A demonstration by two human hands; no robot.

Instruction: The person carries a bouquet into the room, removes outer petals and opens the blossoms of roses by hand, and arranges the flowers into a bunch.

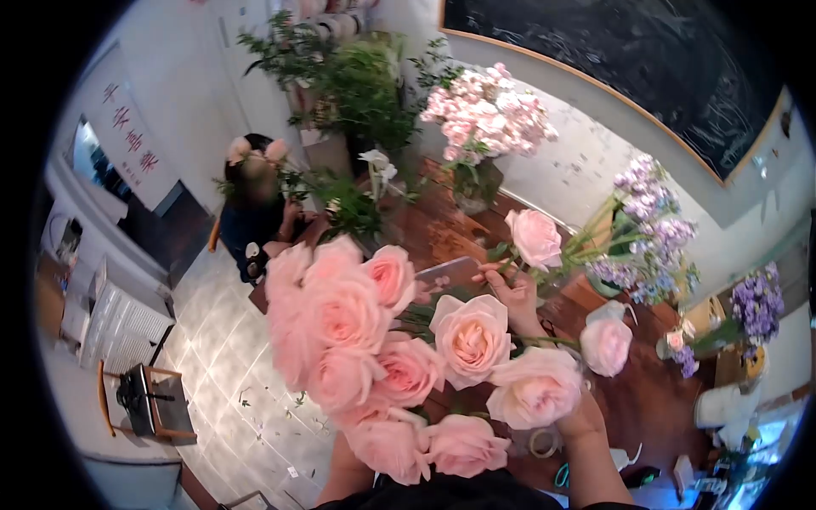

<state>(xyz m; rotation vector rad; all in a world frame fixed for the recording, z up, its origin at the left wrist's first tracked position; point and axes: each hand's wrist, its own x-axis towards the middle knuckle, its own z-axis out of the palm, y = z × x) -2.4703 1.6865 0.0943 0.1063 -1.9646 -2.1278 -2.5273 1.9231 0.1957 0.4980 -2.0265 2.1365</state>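
Note:
Large pink roses (344, 319) fill the middle of the view in a loose bunch. My left forearm (346, 474) rises from the bottom edge and disappears behind them, so my left hand is hidden. My right forearm passes partly behind the lower right roses. Beyond them, my right hand (514, 293) is closed, its fingers around the stem of a single pink rose (535, 239). Nearer me are an open peach-pink rose (471, 341), a broad pale rose (537, 388) and a smaller rose (606, 342) at the right.
A person (255, 191) sits at the left of the wooden table (650, 412). Vases hold light pink flowers (490, 110) and lilac flowers (654, 234). Tape (545, 442) and scissors (562, 475) lie near the front. A chair (153, 406) stands on the tiled floor.

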